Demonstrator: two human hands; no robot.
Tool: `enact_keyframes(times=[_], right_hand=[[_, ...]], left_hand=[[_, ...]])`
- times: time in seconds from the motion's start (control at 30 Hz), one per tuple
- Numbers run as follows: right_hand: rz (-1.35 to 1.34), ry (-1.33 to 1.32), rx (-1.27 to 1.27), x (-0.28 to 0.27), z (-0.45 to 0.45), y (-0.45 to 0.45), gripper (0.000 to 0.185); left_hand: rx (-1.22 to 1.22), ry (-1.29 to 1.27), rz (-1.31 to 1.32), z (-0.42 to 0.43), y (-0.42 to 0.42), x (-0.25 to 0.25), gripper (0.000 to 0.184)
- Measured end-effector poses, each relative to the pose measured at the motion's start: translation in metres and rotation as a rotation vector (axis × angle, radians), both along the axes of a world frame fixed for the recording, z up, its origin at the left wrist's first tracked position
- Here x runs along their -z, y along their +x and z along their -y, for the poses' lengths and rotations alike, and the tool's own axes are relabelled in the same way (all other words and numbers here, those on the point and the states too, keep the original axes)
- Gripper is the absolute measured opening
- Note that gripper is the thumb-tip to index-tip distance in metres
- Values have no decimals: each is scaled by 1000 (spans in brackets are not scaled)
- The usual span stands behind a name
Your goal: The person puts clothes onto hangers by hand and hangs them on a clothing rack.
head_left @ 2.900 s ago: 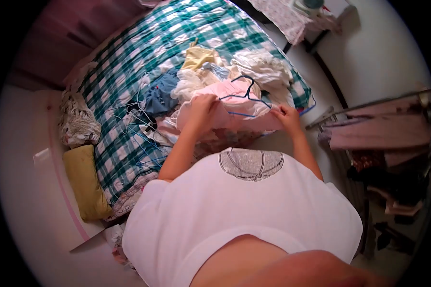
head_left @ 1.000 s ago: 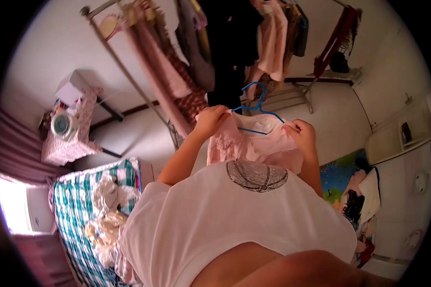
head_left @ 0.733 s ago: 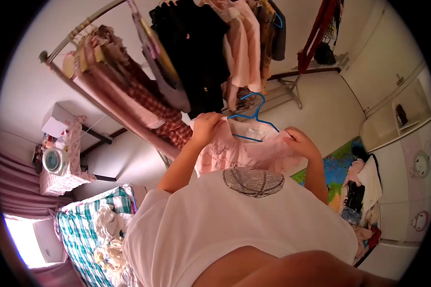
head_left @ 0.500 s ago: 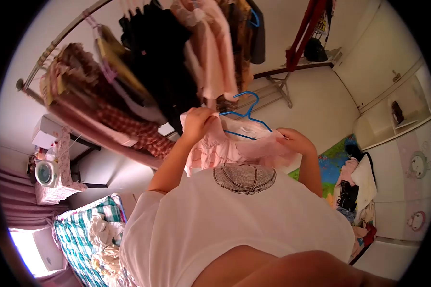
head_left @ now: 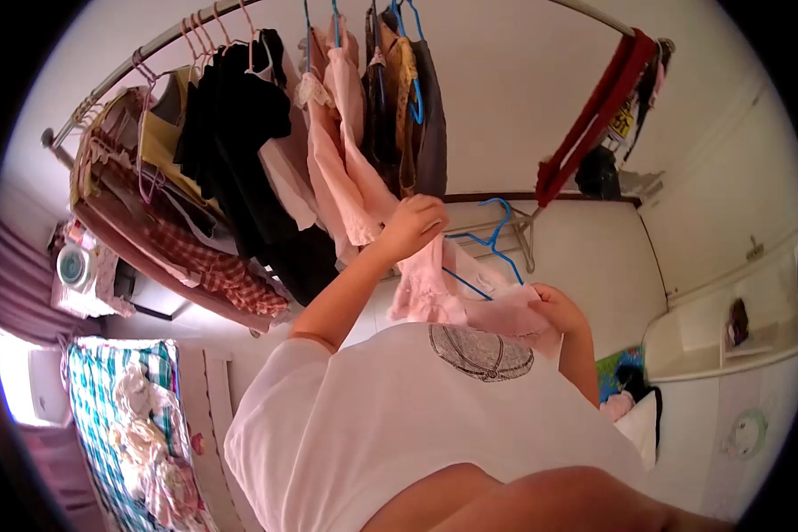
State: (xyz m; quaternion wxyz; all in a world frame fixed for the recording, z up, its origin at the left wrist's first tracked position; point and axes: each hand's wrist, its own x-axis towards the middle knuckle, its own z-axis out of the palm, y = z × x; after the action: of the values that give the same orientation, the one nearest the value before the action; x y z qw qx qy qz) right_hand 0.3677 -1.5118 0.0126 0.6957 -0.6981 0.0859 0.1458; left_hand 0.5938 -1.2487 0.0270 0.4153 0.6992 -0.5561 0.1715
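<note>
Stretched between my two hands in front of my chest is a pale pink ruffled dress (head_left: 424, 288). A blue hanger (head_left: 492, 238) sits in its neckline, with its hook free above the cloth. My left hand (head_left: 414, 228) is closed on the dress's left shoulder, close to the pink garments hanging behind it. My right hand (head_left: 559, 310) pinches the other shoulder, below the hanger's right end. The lower part of the dress is hidden behind my white T-shirt.
A metal clothes rack (head_left: 164, 40) runs overhead, with black clothes (head_left: 230, 151) and a pink garment (head_left: 339, 133) hanging on it. Dark red cloth (head_left: 594, 115) hangs at its right end. A bed with a checked cover (head_left: 97, 390) and crumpled clothes stands lower left.
My view has turned, so more of the rack shows. Both hands, the dress and the hanger sit further right in view; my grip looks the same.
</note>
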Motion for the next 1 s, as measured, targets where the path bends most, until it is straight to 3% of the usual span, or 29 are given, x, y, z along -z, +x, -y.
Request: enact_keyframes(times=[0.1, 0.27, 0.33, 0.43, 0.6, 0.73, 1.0], right_hand=[[-83, 72, 84, 42, 23, 13, 32], [0, 90, 109, 45, 27, 47, 48], [41, 72, 143, 22, 24, 69, 54], [126, 258, 169, -14, 13, 100, 59], [237, 293, 276, -73, -8, 147, 60], [403, 278, 237, -93, -7, 193, 60], [634, 253, 254, -167, -42, 268, 55]], left_hand=[[-43, -71, 66, 24, 5, -20, 10], [-105, -172, 227, 40, 20, -63, 15], [-177, -202, 316, 38, 26, -79, 16], [-358, -199, 488, 30, 31, -100, 20], [-501, -140, 574, 27, 52, -129, 20], [-573, -58, 500, 25, 66, -146, 33], [-592, 93, 461, 10, 88, -144, 38]])
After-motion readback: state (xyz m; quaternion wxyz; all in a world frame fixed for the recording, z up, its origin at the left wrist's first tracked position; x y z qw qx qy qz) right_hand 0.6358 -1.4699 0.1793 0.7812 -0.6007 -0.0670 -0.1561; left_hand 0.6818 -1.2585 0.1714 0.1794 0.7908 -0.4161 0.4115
